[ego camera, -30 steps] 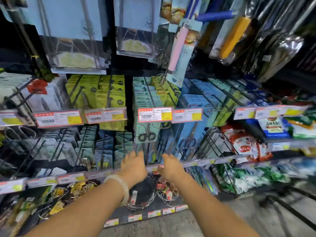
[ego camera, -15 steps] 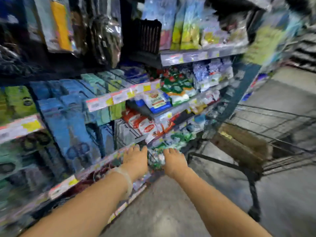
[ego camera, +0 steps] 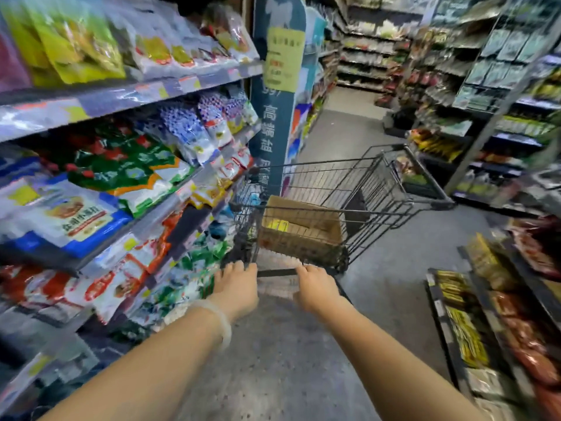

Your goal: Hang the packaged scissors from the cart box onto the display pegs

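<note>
A black wire cart (ego camera: 358, 189) stands in the aisle ahead of me. Inside it sits an open brown cardboard box (ego camera: 300, 232) with yellow-labelled packs showing at its top. My left hand (ego camera: 236, 284) and my right hand (ego camera: 315, 287) reach forward side by side, just short of the cart's near end, fingers extended and holding nothing. A pale bangle circles my left wrist. The scissor pegs are out of view.
Shelves of bagged goods (ego camera: 121, 177) run along my left, close to the cart. A dark end panel with a yellow sign (ego camera: 282, 59) stands behind the cart. Low racks of packets (ego camera: 485, 314) line the right. Grey floor (ego camera: 394, 268) lies between.
My view has swung right, from the scissor pegs to the aisle and cart. Both hands stayed stretched out in front and now sit near the cart's near end.
</note>
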A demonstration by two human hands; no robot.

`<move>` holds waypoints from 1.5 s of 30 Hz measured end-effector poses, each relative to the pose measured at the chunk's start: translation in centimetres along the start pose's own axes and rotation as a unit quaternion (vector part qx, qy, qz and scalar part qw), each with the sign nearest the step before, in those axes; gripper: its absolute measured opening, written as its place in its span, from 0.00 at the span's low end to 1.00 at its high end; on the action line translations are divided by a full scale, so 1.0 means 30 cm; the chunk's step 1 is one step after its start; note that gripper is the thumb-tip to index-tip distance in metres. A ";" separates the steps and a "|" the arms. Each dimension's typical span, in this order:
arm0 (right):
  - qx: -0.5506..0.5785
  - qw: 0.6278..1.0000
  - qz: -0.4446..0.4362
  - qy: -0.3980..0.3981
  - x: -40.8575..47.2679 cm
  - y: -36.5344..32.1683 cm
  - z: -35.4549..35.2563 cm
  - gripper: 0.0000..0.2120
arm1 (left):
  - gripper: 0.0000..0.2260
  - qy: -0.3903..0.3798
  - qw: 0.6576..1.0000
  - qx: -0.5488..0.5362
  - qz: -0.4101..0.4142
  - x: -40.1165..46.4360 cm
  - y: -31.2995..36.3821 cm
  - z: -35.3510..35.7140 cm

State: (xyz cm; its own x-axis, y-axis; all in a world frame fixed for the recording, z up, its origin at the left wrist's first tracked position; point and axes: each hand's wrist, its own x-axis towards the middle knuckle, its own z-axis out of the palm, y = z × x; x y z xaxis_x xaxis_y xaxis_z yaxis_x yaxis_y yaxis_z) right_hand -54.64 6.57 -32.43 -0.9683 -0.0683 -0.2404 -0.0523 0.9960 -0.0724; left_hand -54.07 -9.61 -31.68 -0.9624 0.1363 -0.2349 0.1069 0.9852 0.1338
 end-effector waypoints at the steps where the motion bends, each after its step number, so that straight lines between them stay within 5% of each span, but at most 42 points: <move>1: 0.003 1.000 0.009 -0.004 0.038 0.027 -0.001 0.21 | 0.24 -0.003 1.000 0.002 0.010 0.053 0.018 -0.001; 16: 0.081 0.994 0.072 0.006 1.015 0.152 -0.250 0.21 | 0.26 -0.015 0.999 0.005 0.035 1.119 0.004 -0.259; 24: 0.116 0.987 0.100 -0.044 1.352 0.240 -0.206 0.24 | 0.26 -0.072 0.996 0.023 0.037 1.464 -0.027 -0.225; 45: 0.186 0.923 0.113 -0.318 2.293 0.499 0.426 0.19 | 0.30 -0.250 0.958 -0.062 -0.122 2.349 -0.046 0.209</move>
State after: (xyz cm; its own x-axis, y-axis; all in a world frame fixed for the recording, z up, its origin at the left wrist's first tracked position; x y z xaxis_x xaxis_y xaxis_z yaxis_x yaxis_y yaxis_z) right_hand -118.90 16.04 -62.42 -0.5990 0.0019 -0.8007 0.3359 0.9083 -0.2492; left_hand -120.47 -0.72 -54.46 -0.7118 -0.0341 -0.7016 -0.1674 0.9783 0.1224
